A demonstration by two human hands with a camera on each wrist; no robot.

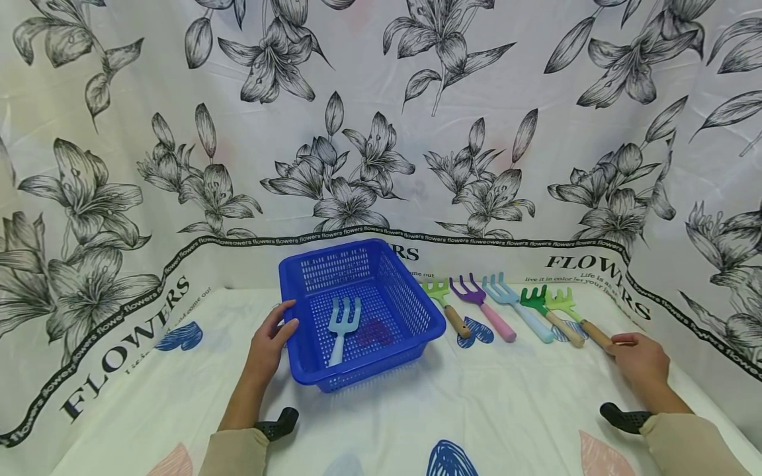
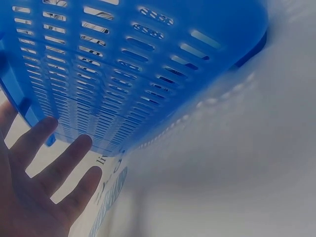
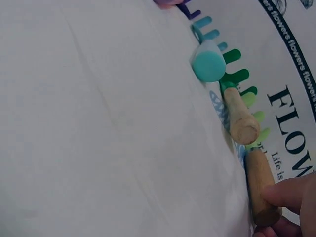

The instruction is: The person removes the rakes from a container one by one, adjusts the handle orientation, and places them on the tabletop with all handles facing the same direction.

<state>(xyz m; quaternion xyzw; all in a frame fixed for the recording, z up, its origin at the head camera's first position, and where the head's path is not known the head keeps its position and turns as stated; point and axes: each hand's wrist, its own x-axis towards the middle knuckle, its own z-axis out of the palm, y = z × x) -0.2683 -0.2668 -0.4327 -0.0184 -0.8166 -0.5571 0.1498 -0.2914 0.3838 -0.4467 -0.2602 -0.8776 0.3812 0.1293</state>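
My left hand (image 1: pixel 267 345) is at the left side of a blue plastic basket (image 1: pixel 364 362), its thumb at the rim. In the left wrist view its fingers (image 2: pixel 64 165) are spread and fairly straight beside the slotted wall. A light blue hand fork (image 1: pixel 344 324) lies inside the basket. At the far right, my right hand (image 1: pixel 641 362) pinches the wooden handle (image 3: pixel 260 185) of a light green hand rake (image 1: pixel 562 303) between thumb and fingers. The rake's head is beside a dark green rake (image 1: pixel 538 301).
Left of the held rake lie a light blue fork (image 1: pixel 506 291), a purple fork with pink handle (image 1: pixel 470 289) and a light green rake with wooden handle (image 1: pixel 455 320). A white cloth (image 1: pixel 381 430) with printed hearts covers the table. Flower-printed fabric (image 1: pixel 381 165) hangs behind.
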